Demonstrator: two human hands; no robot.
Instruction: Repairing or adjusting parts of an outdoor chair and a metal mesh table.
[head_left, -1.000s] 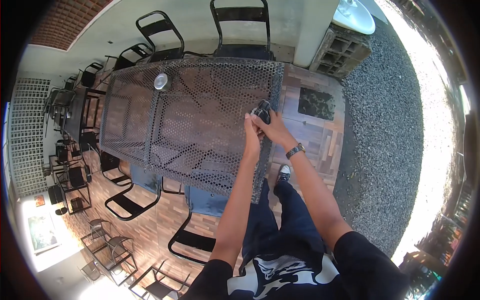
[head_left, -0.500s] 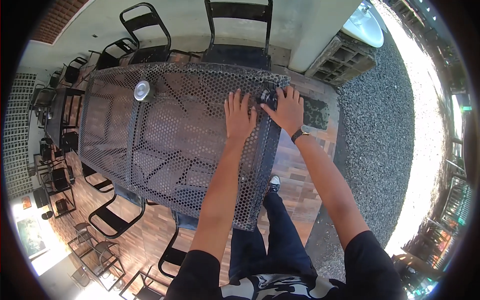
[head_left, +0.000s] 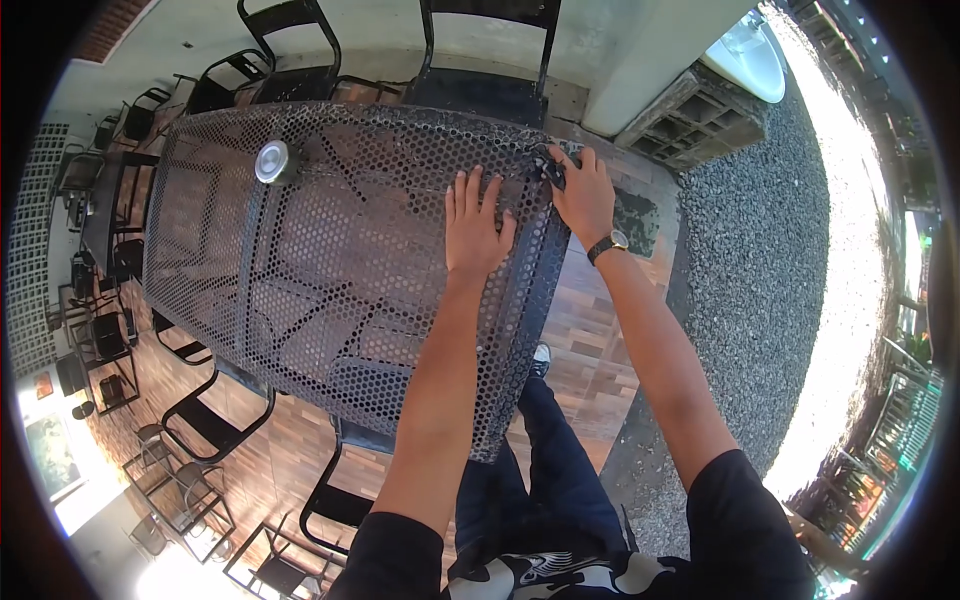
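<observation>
The black perforated metal table (head_left: 340, 240) stretches out in front of me. My left hand (head_left: 477, 228) lies flat on its mesh top near the right end, fingers spread, holding nothing. At the table's far right corner, my right hand (head_left: 584, 195) is curled over a dark, crumpled cloth-like bundle (head_left: 546, 165) and presses it against the edge. The palm side and part of the bundle are hidden. Toward the table's far left stands a round silver metal container (head_left: 272, 161), apart from both hands.
Black metal chairs (head_left: 485, 85) stand beyond the table, and more chairs (head_left: 215, 415) are on its near left side. A concrete block stand (head_left: 690, 120) with a white basin (head_left: 748, 65) is at the far right, beside gravel (head_left: 750, 260). Wood-patterned tiles (head_left: 590, 340) cover the floor.
My right hand has shifted away and slightly right with the dark bundle, to the table's far corner. My left hand stays flat on the mesh. The view has shifted slightly.
</observation>
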